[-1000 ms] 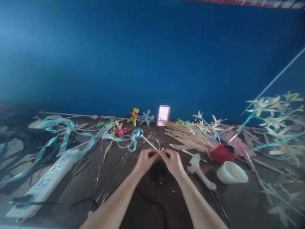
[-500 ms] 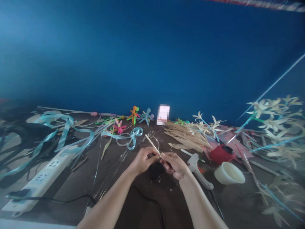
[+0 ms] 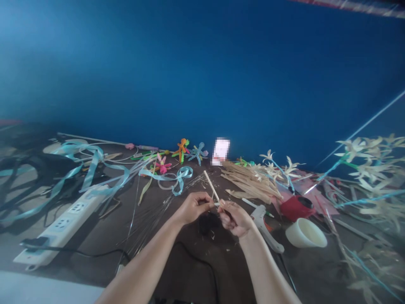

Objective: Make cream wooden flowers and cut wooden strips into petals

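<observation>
Above the table, in the head view, my right hand [image 3: 236, 217] pinches the lower end of a slim pale stick [image 3: 211, 185], which leans up and to the left. My left hand [image 3: 195, 207] is closed at its fingertips beside it, on a thin pale strip [image 3: 217, 204] that spans the small gap between the hands. Whether strip and stick are one piece I cannot tell. Beneath the hands lies a small black object [image 3: 207, 223], partly covered by them. A white glue gun [image 3: 264, 228] rests just right of my right hand.
Dried leaf strips [image 3: 249, 181] lie behind the hands, thin wires [image 3: 158, 219] to the left. A white power strip [image 3: 65, 223] and blue ribbon [image 3: 91, 169] fill the left side. Right are a cream cup [image 3: 305, 234], a red container [image 3: 295, 207] and pale flowers [image 3: 357, 152].
My hands have drawn slightly apart, showing the thin strip between them. The stick now stands steeper, its lower end in my right fingers. The view has shifted a little.
</observation>
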`<state>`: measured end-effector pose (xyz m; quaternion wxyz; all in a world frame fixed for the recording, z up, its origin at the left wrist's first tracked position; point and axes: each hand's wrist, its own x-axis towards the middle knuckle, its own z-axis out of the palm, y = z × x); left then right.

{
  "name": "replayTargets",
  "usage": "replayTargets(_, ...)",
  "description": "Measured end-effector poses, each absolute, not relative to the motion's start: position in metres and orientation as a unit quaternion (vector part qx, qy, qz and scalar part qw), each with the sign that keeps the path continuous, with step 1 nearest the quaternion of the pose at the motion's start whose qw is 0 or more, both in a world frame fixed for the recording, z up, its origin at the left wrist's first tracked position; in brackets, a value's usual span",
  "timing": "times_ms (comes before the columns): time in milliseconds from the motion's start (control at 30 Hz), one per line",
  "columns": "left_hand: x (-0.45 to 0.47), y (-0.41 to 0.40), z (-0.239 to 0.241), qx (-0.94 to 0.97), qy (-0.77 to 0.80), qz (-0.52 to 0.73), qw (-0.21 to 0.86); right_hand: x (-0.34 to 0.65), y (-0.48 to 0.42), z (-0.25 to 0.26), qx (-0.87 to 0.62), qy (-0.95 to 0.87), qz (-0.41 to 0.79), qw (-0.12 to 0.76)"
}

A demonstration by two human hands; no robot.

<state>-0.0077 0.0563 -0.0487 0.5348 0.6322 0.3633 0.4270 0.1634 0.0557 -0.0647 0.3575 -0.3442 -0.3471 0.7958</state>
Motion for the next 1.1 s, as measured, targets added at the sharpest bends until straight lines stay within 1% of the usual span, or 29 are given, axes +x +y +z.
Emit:
replayTargets(200, -0.008, 0.057, -0.052, 0.608, 0.368, 0.438, 0.552, 0.17, 0.056, -0.057, -0.344, -0.348, 0.792, 0.365)
replayTargets(300, -0.009, 0.059, -0.054, 0.569, 0.383, 0.456, 0.567, 0.18, 0.061, -0.058, -0.355, -0.332, 0.768, 0.417)
replayTargets(400, -0.009, 0.062, -0.056, 0.496, 0.39, 0.501, 0.593, 0.178, 0.065, -0.063, -0.408, -0.354, 0.691, 0.481)
replayTargets(500, -0.006, 0.064, -0.059, 0.442, 0.384, 0.525, 0.618, 0.16, 0.062, -0.066, -0.492, -0.456, 0.576, 0.467)
replayTargets(600, -0.003, 0.065, -0.064, 0.447, 0.39, 0.516, 0.618, 0.144, 0.054, -0.062, -0.504, -0.56, 0.468, 0.463)
replayTargets(700, -0.001, 0.065, -0.068, 0.482, 0.405, 0.496, 0.599, 0.139, 0.048, -0.056, -0.496, -0.628, 0.4, 0.447)
replayTargets(833, -0.001, 0.065, -0.07, 0.514, 0.422, 0.473, 0.578, 0.144, 0.047, -0.056, -0.523, -0.651, 0.334, 0.437)
replayTargets(967, -0.002, 0.065, -0.069, 0.534, 0.426, 0.452, 0.573, 0.146, 0.05, -0.061, -0.534, -0.646, 0.327, 0.437)
replayTargets(1100, -0.001, 0.063, -0.067, 0.544, 0.42, 0.448, 0.572, 0.147, 0.052, -0.063, -0.534, -0.606, 0.39, 0.441)
